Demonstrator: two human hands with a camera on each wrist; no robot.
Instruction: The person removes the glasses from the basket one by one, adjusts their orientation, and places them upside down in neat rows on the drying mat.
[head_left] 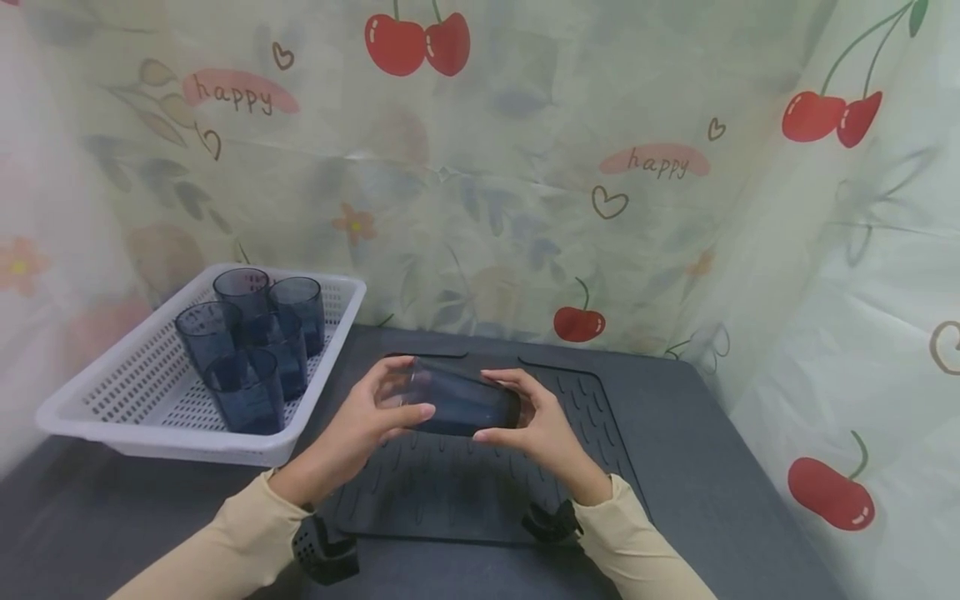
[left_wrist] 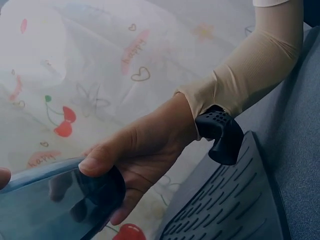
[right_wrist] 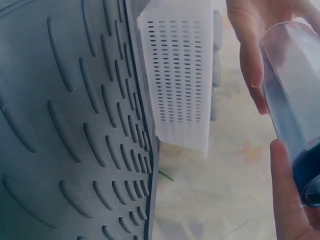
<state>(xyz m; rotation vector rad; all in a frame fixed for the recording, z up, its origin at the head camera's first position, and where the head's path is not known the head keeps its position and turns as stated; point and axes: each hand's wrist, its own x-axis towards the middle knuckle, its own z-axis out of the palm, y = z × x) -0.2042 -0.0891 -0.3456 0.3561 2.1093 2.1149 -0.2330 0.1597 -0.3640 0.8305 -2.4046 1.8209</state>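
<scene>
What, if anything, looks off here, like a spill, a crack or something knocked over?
Nothing stands out. The blue tumbler above the drying mat is tipped sideways, but the left hand and right hand hold it. Five more tumblers stand rim up in the white basket; no spill or crack shows.

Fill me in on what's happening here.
A person is holding a blue tumbler sideways above a dark ridged mat: the left hand grips its rim end, the right hand its base end. Off to the left, five similar tumblers stand rim-up in a white perforated basket.
</scene>
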